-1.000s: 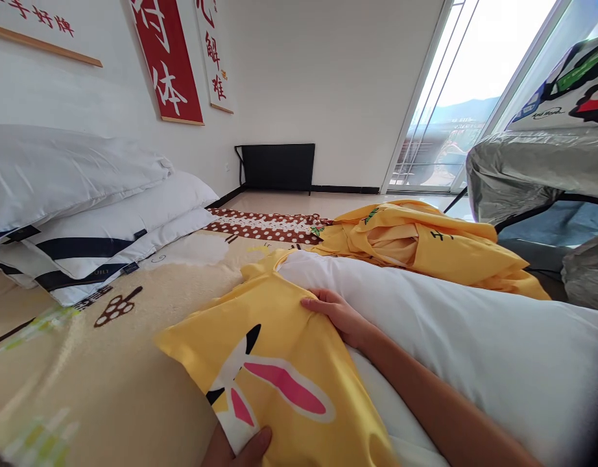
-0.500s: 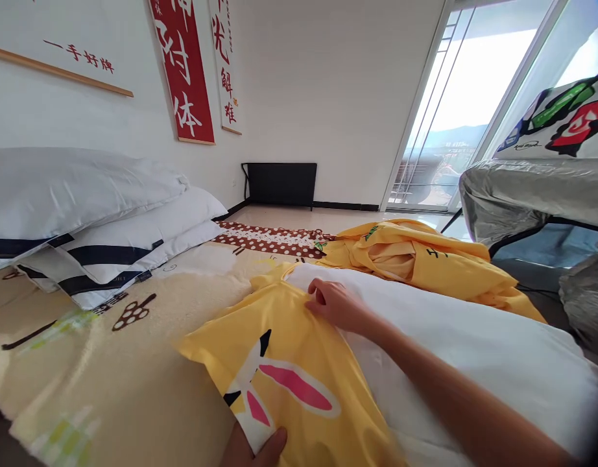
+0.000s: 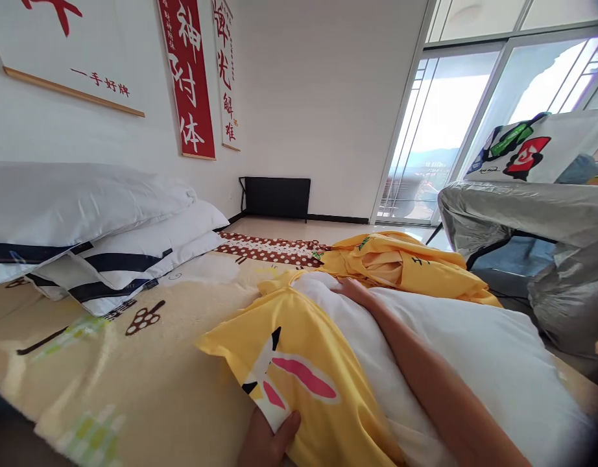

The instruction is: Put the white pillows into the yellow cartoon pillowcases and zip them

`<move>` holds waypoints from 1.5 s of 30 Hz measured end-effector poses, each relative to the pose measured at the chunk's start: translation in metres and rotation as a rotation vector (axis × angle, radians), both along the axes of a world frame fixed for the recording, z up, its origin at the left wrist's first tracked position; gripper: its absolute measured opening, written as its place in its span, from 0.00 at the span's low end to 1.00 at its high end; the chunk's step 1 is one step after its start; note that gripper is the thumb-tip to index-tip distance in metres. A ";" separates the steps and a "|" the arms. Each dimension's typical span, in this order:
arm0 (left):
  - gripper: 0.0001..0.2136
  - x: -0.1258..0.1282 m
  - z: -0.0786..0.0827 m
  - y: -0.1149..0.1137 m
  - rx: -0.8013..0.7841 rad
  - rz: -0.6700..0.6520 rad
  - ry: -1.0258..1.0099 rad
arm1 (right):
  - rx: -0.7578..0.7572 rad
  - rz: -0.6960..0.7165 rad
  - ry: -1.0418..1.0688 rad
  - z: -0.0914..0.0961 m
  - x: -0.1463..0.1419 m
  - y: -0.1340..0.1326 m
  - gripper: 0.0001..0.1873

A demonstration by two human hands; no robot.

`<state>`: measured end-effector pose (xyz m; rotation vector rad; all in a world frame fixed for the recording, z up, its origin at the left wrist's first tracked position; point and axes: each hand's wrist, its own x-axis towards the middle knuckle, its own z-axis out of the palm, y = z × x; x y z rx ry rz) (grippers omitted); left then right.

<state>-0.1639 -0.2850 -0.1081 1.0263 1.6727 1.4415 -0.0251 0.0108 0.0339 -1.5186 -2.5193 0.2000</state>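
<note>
The left hand (image 3: 267, 441) pinches the near edge of the yellow pillowcase (image 3: 299, 350), thumb on top. The right hand (image 3: 353, 293) rests on the white pillow (image 3: 464, 350) by the pillowcase's far corner; whether it grips cannot be told. Just beyond it lies crumpled yellow fabric (image 3: 406, 266).

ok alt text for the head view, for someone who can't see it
A person's left hand grips the near edge of a yellow rabbit-print pillowcase lying partly over a white pillow, while the right hand rests on the pillow's far end. Both lie on a beige blanket, with stacked white pillows at left and crumpled yellow fabric beyond.
</note>
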 end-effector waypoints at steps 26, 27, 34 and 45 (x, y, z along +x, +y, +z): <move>0.13 -0.026 0.193 0.075 0.385 0.326 1.553 | 0.859 0.438 -0.344 0.089 0.031 -0.203 0.29; 0.13 -0.028 0.192 0.074 0.369 0.343 1.571 | 0.767 0.426 -0.349 0.092 0.030 -0.204 0.30; 0.10 -0.044 0.202 0.077 0.421 0.526 1.673 | 0.489 0.292 -0.391 0.101 0.013 -0.205 0.38; 0.13 -0.017 0.226 0.105 0.658 0.476 1.792 | 0.408 0.414 -0.389 0.087 -0.006 -0.195 0.21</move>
